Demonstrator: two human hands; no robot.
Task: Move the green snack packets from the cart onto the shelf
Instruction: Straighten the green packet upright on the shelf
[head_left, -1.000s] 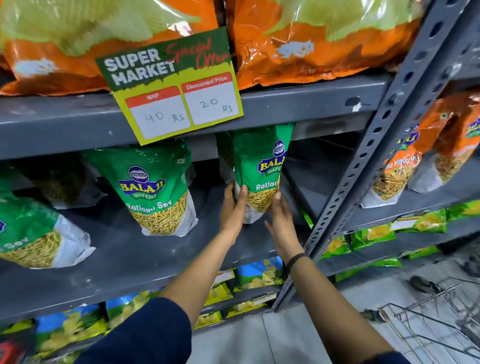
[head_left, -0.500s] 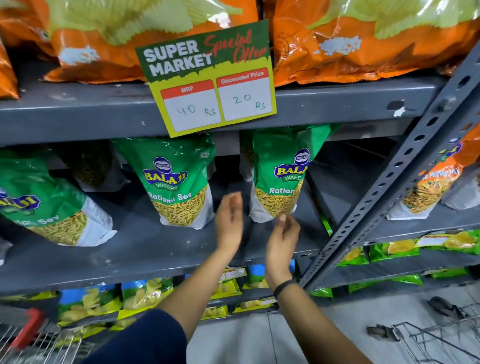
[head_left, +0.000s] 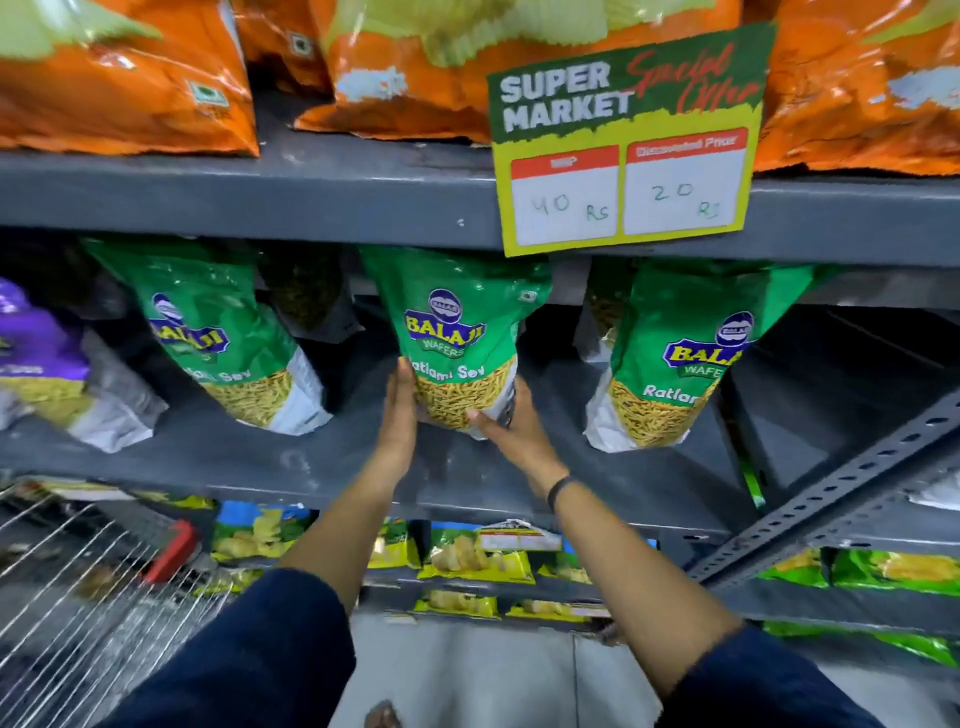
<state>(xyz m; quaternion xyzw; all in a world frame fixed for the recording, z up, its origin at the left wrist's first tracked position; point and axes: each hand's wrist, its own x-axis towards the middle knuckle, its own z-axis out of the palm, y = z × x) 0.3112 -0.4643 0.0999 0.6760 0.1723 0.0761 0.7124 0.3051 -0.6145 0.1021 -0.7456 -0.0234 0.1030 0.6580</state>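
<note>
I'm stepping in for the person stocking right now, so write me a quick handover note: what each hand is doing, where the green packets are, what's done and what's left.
Left hand and right hand: each pressed against a lower side of the middle green Ratlami Sev snack packet, which stands on the grey metal shelf.
Placed: the left green packet leans to one side; the right green packet stands under the yellow-and-green price sign.
Wire shopping cart: lower left, contents too blurred to tell.
Left: settle the middle packet, let go, then check the cart for more.
</note>
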